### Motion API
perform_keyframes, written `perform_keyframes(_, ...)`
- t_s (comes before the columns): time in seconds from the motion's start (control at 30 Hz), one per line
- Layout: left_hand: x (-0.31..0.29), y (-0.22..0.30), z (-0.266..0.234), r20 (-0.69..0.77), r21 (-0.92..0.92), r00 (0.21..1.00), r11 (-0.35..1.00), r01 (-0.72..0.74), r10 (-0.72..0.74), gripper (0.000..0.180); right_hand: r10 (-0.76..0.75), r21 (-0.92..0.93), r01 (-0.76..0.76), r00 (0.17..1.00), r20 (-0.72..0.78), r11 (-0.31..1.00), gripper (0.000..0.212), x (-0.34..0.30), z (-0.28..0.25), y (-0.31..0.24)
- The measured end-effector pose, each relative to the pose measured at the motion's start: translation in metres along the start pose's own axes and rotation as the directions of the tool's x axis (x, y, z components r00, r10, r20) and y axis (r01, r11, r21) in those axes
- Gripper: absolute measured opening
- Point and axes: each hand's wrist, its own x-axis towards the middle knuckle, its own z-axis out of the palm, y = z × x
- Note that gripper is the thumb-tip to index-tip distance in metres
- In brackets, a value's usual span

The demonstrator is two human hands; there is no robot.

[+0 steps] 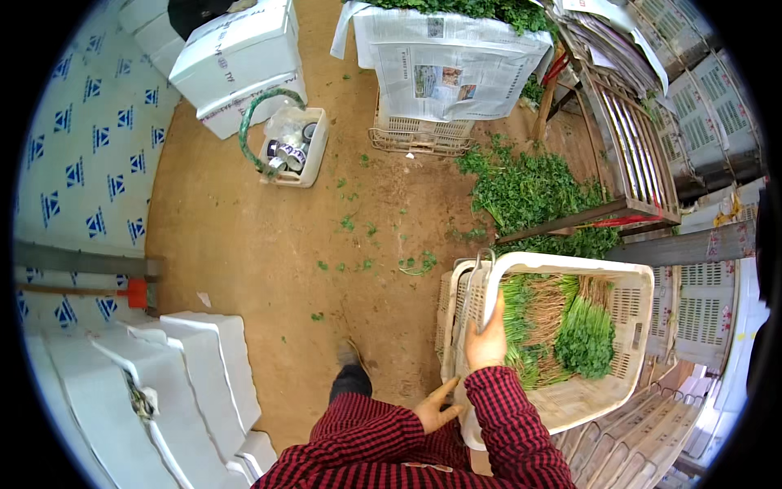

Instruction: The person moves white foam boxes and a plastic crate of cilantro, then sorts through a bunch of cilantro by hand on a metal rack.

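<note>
A cream plastic crate (570, 262) sits at the right, tilted, with bundles of leafy green herbs (585, 342) lying inside on one another, their brownish root ends showing. My right hand (486, 336) is closed over its left rim, thumb pointing up along the edge. Lower down, my left hand (436, 407) is beside the crate's near left corner, fingers stretched out and fingertips at its outer wall. A wire handle (471, 285) stands along the left side, where part of another crate (446, 314) shows; how the two crates rest is hidden.
Loose greens (529, 191) lie heaped beyond the crate, beside a wooden rack (631, 138). A newspaper-lined crate (448, 61) of greens stands at the back. A tub of tape rolls (314, 167) and white foam boxes (236, 53) are far left; more foam boxes (183, 375) stand near left.
</note>
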Motion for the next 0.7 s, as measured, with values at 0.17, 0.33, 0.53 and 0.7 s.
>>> perform_keyframes(0.17,-0.024,-0.02,-0.092,-0.222,-0.193,0.951,0.966,0.171,-0.213,0.056,0.033,-0.019,-0.034,0.997,-0.067,0.999,0.088,0.002,0.007,0.001)
perform_keyframes(0.33,-0.012,-0.05,-0.164,-0.403,-0.106,0.9,0.985,0.134,-0.166,0.051,-0.057,0.057,0.064,0.992,-0.115,0.996,0.083,0.002,0.017,0.019)
perform_keyframes(0.53,0.014,0.018,-0.198,-0.379,0.014,0.903,0.974,0.224,-0.202,0.05,0.064,0.045,-0.059,0.993,-0.096,0.997,0.085,-0.001,0.007,0.003)
perform_keyframes(0.7,0.052,0.06,-0.214,-0.394,0.188,0.913,0.962,0.198,-0.111,0.054,0.103,-0.029,-0.105,0.993,-0.059,0.994,0.07,0.002,0.002,-0.013)
